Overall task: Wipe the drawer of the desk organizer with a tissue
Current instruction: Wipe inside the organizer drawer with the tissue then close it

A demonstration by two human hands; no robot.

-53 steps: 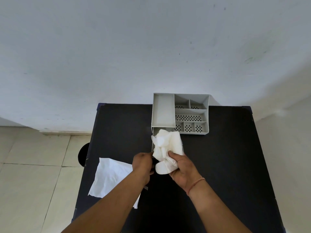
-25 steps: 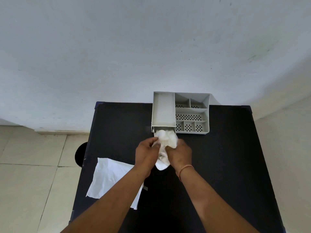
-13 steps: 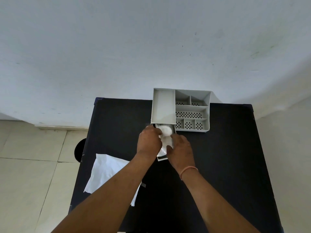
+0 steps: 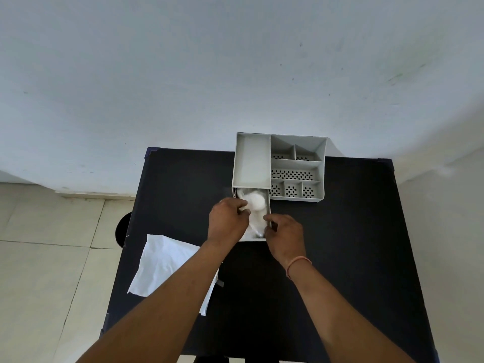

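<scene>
Black tabletop (image 4: 340, 244) below a pale wall carries the grey desk organizer (image 4: 296, 169), its perforated compartments empty. I see its drawer (image 4: 267, 205) pulled out toward me, a crumpled white tissue (image 4: 255, 205) stuffed inside. My left hand (image 4: 226, 221) pinches the tissue; my right hand (image 4: 284, 234) grips the drawer's right wall. Another tissue (image 4: 165, 263) lies flat at the table's left edge.
</scene>
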